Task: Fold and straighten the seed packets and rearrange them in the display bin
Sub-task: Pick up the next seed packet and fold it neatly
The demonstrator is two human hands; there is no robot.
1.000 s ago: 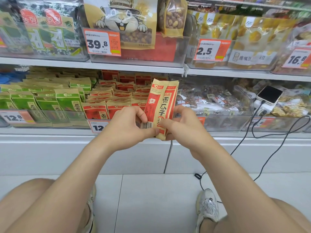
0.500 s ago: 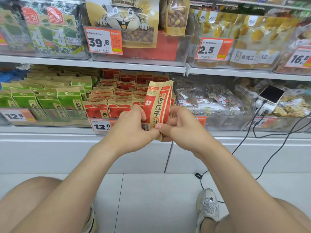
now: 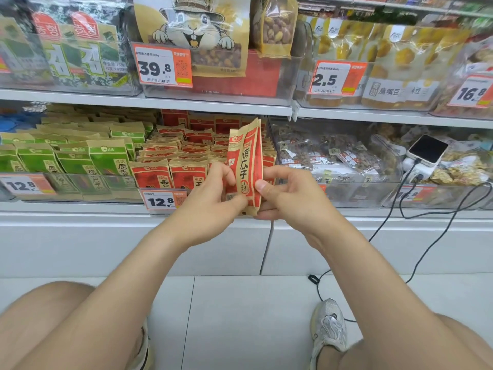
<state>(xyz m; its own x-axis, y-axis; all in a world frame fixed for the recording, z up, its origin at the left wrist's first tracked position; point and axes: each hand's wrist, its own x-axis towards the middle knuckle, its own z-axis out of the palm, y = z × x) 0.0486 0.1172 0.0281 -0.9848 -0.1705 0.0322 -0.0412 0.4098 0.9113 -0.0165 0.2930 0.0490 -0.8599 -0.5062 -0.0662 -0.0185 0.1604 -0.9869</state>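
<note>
A red and tan seed packet stands upright in front of the lower shelf, folded lengthwise into a narrow strip. My left hand pinches its lower left edge. My right hand pinches its lower right edge, thumb on the front. Behind them a clear display bin holds several rows of the same red seed packets, standing upright.
A bin of green seed packets stands to the left, a bin of clear snack bags to the right. A phone lies on a charger, its black cable trailing to the floor. My knees and a shoe are below.
The packet has been folded narrower between my hands, and both hands have drawn closer together. The view has shifted slightly.
</note>
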